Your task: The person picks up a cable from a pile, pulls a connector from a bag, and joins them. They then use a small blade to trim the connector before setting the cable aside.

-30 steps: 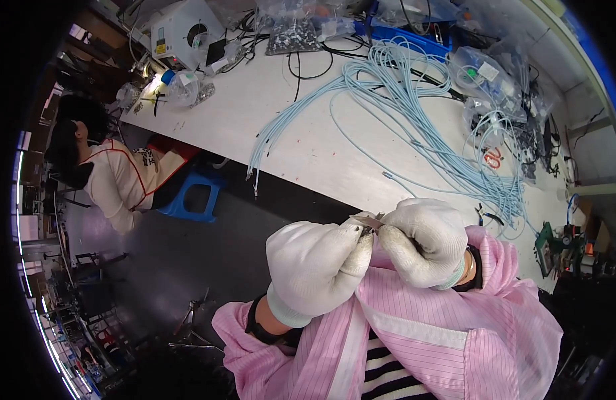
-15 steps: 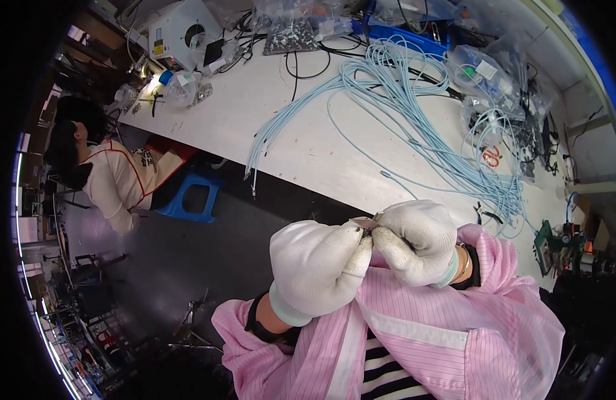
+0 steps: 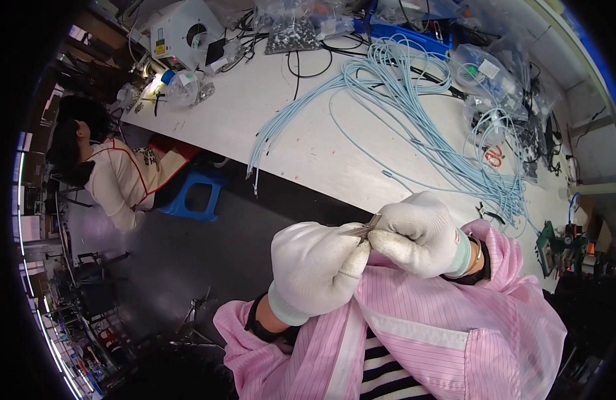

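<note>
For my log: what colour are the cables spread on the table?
Light blue cables on a white table; head view shows them best.

Open dark floor (image 3: 188, 260) left of hands, blue cables (image 3: 414, 120) crowding table (image 3: 308, 140) ahead

Two white-gloved hands meet close in front of the person's chest.

The left hand (image 3: 318, 267) is curled into a loose fist, knuckles up, its fingertips pressed against those of the right hand (image 3: 420, 233). The right hand is bent inward at the wrist, fingers pinched shut. Both forearms, in pink striped sleeves, rise from the lower edge, with a dark band at each wrist.
</note>
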